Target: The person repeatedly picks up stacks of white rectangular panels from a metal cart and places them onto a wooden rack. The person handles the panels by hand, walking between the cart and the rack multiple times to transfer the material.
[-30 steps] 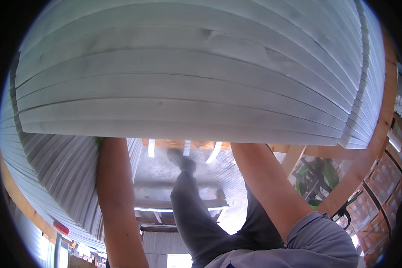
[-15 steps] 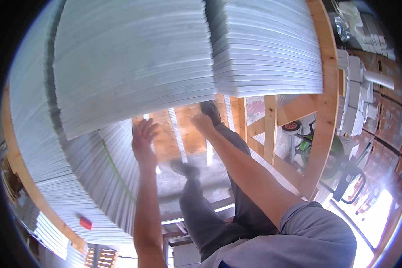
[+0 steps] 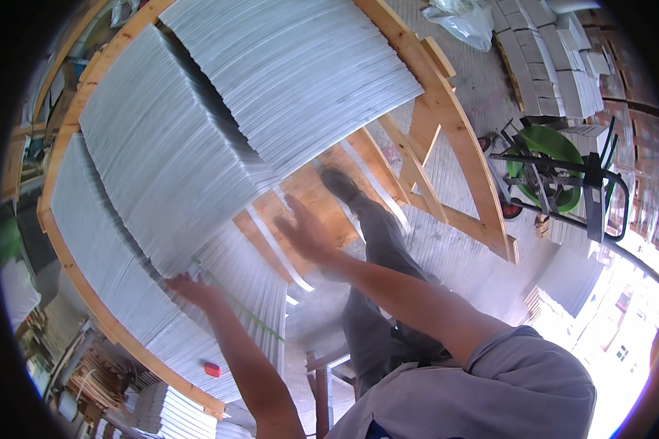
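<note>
In the head view, a wooden crate frame [image 3: 483,186] curves around several stacks of white panels. The middle stack [image 3: 176,161] stands between the left stack [image 3: 99,194] and the far stack [image 3: 307,77], with a dark gap along each side of it. Nearer the person, a fourth stack [image 3: 263,285] shows its thin panel edges, and a narrow green strip [image 3: 263,324] runs across it.

The left hand [image 3: 192,290] is wide, fingers spread and holding nothing, at the near end of the gap between the left and middle stacks; its fingertips may be touching the panels, but blur keeps me from telling. The right hand [image 3: 307,238] is also wide and holds nothing, its fingers stretched out just beside the near corner of the middle stack, above the crate's wooden base [image 3: 337,219]. White strips [image 3: 278,252] lie across that base.

A small red object [image 3: 212,369] rests on the panels near the left forearm. One dark shoe [image 3: 338,183] is on the wooden base, near the far stack. Outside the frame, to the right, stands a hand truck with a green wheel [image 3: 538,146]; beyond it are stacked white boxes [image 3: 538,55] and a clear plastic bag [image 3: 465,22].
</note>
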Demonstrator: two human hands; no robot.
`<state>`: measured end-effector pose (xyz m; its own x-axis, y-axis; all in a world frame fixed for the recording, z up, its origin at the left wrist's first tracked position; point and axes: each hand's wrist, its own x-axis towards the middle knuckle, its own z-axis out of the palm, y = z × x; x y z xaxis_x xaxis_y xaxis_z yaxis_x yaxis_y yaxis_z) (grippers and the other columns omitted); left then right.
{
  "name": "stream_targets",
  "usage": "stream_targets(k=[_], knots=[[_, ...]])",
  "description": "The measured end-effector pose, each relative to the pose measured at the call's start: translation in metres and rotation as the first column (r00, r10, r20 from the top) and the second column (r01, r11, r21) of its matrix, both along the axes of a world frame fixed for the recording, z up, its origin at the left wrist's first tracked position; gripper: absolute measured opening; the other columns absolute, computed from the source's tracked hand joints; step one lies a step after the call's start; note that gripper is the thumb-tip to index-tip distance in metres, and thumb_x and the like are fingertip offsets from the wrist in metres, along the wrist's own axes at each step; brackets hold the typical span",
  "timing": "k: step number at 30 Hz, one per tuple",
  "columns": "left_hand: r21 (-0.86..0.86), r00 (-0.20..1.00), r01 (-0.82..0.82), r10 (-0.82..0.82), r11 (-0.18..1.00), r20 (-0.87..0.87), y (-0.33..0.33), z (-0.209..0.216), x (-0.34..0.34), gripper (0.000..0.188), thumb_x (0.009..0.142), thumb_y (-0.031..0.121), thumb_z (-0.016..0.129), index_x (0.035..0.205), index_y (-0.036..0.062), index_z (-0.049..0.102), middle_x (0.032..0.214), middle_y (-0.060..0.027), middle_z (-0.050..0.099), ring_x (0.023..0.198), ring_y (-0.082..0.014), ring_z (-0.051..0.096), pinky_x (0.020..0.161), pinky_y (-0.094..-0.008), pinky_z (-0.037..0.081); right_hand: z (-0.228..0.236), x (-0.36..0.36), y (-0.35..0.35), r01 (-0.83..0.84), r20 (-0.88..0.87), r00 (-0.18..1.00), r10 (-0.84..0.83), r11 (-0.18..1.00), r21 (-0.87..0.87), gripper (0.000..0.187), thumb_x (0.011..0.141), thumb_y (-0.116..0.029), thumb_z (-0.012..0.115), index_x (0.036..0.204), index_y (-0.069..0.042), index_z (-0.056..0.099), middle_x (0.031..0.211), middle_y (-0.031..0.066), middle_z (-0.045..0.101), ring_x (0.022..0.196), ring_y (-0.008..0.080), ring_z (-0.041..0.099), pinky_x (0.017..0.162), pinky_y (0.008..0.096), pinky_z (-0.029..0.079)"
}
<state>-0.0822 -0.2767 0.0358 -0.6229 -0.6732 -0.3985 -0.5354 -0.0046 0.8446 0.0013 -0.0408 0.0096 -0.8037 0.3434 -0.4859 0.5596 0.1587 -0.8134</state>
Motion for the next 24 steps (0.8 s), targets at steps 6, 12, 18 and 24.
stream_targets(k=[6, 12, 18, 24], knots=[[0.076, 0.981, 0.154, -0.143, 0.985, -0.133, -0.04, -0.018, -0.021, 0.066, 0.086, 0.051, 0.039, 0.132, 0.0044, 0.03, 0.131, -0.0172, 0.036, 0.117, -0.0291, 0.04, 0.1, -0.0382, 0.031, 0.027, -0.051, -0.033, 0.185, -0.172, 0.971, -0.164, 0.975, 0.119, 0.068, 0.086, -0.037, 0.05, 0.128, 0.01, 0.027, 0.128, 0.0295, 0.035, 0.122, 0.0399, 0.032, 0.103, 0.0396, 0.027], [-0.469, 0.846, 0.506, -0.523, 0.724, 0.105, -0.086, -0.054, -0.017, 0.048, 0.094, 0.03, 0.034, 0.131, 0.0005, 0.028, 0.127, -0.0186, 0.04, 0.117, -0.0279, 0.042, 0.096, -0.0338, 0.039, 0.022, -0.063, -0.034, 0.208, -0.259, 0.955, -0.144, 0.948, 0.24, 0.064, 0.081, -0.037, 0.057, 0.119, 0.011, 0.037, 0.115, 0.0288, 0.047, 0.107, 0.0396, 0.046, 0.092, 0.0409, 0.037], [0.171, 0.985, 0.048, -0.019, 0.984, -0.169, -0.069, -0.044, -0.019, 0.053, 0.09, 0.02, 0.048, 0.131, -0.0036, 0.026, 0.13, -0.0204, 0.037, 0.117, -0.0279, 0.043, 0.096, -0.0345, 0.039, 0.029, -0.07, -0.023, 0.121, -0.223, 0.973, -0.054, 0.946, 0.3, 0.059, 0.08, -0.043, 0.058, 0.114, 0.004, 0.048, 0.1, 0.0245, 0.057, 0.089, 0.0376, 0.056, 0.074, 0.0394, 0.046], [-0.491, 0.865, 0.453, -0.5, 0.744, 0.04, -0.087, -0.074, -0.017, 0.048, 0.095, 0.027, 0.036, 0.133, 0.0005, 0.025, 0.133, -0.0191, 0.034, 0.117, -0.0265, 0.043, 0.097, -0.0325, 0.038, 0.026, -0.066, -0.024, 0.077, -0.176, 0.984, -0.013, 0.93, 0.359, 0.061, 0.081, -0.047, 0.053, 0.118, 0.002, 0.044, 0.098, 0.0236, 0.057, 0.087, 0.0377, 0.057, 0.072, 0.0409, 0.046]])
